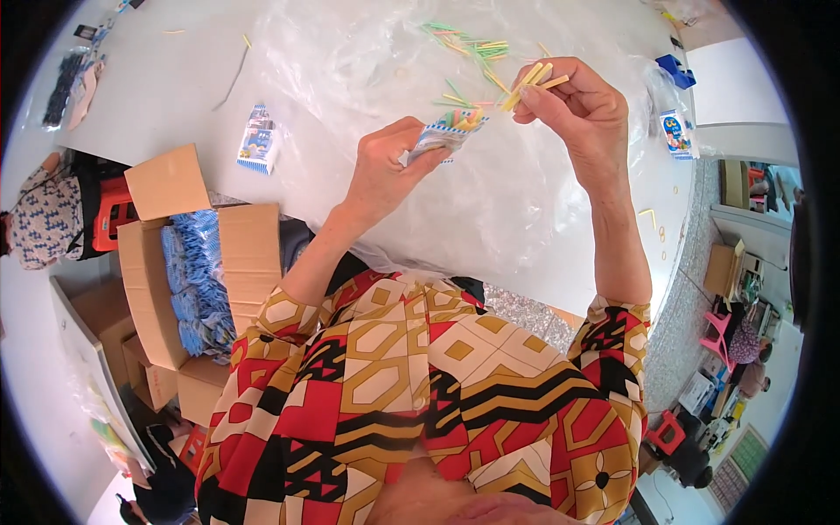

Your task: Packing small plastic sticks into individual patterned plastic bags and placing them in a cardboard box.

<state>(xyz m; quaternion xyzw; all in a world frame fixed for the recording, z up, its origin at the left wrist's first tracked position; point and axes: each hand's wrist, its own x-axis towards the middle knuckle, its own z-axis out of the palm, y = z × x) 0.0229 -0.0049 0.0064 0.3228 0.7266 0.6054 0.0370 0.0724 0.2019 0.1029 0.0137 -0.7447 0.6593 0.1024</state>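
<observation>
My left hand [385,166] is closed round a small blue-and-white packet [444,140]. The packet's top is open, and pink, green and yellow stick ends show in it. My right hand [582,114], just to the right, pinches several short yellow sticks [535,83] between thumb and fingers. They point in different directions and are apart from the packet's mouth. Beyond both hands lies a loose pile of thin green, yellow and pink sticks [490,50] on clear plastic sheeting [350,61]. What the sticks are made of I cannot tell.
An open cardboard box [249,262] full of blue-and-white packets [197,271] stands left of the table [166,96]. Single packets lie at the table's left [256,140] and right [675,133]. Yellow bits [662,234] lie near the right edge. Other people sit further off on both sides.
</observation>
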